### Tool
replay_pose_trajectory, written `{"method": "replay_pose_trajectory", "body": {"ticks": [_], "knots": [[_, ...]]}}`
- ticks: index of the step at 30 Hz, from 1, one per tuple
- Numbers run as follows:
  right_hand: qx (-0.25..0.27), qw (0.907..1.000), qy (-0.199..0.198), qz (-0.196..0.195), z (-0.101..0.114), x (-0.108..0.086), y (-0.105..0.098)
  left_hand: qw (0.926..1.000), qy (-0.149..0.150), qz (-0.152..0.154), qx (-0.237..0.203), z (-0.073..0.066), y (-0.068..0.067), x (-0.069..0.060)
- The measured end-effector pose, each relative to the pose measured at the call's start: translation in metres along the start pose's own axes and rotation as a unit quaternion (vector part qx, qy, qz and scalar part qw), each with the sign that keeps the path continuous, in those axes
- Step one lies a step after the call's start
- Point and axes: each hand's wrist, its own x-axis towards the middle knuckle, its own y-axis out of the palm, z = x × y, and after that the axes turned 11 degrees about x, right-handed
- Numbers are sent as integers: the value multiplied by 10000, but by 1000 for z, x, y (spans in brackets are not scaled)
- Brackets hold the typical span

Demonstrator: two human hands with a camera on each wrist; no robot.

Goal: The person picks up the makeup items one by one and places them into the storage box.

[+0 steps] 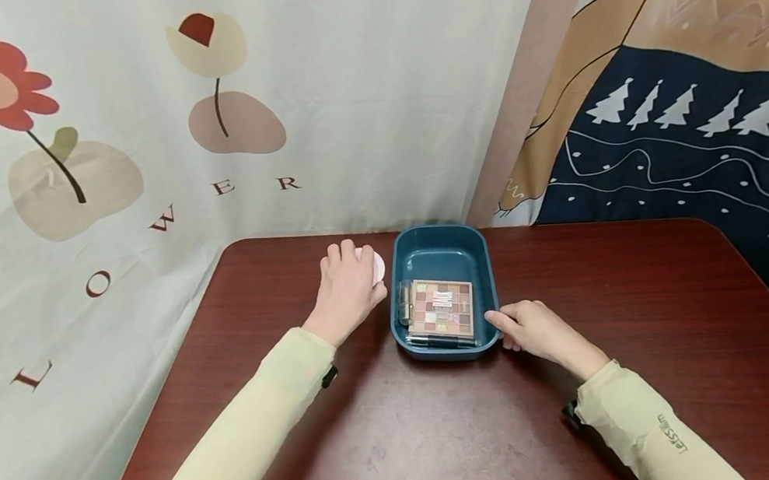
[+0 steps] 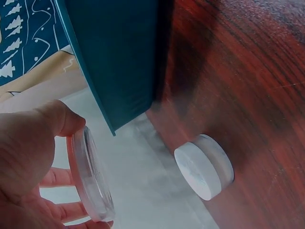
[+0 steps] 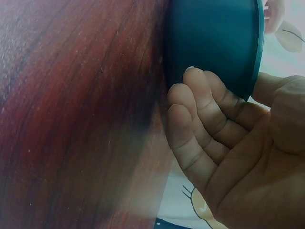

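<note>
My left hand (image 1: 346,287) pinches a round, flat compact (image 2: 82,174) with a pink edge and a clear side, held up left of the blue bin (image 1: 439,263). In the left wrist view a small white-lidded jar (image 2: 200,169) is on the table below that hand; the hand hides it from the head view. My right hand (image 1: 540,329) grips the bin's near right rim, thumb over the edge and fingers against the outer wall. Inside the bin lie an eyeshadow palette (image 1: 440,308), a small clear-capped tube (image 1: 405,303) and a dark pen-like stick (image 1: 440,341).
The dark red wooden table (image 1: 447,437) spreads around the bin. Behind its far edge hang a white flower-printed curtain (image 1: 370,101) and a dark cloth with printed trees (image 1: 685,153).
</note>
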Motion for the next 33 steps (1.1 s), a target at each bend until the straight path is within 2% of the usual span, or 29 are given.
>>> {"method": "replay_pose_trajectory", "body": {"ticks": [21, 28, 33], "knots": [[43, 10000, 85, 1, 0, 0, 1, 9978, 264, 587, -136, -14, 0, 18], [44, 10000, 70, 8, 1, 0, 0, 9981, 500, 356, 14, -18, 5, 23], [56, 10000, 29, -1, 2, 0, 0, 9971, 655, 380, 73, -21, 6, 26]]}}
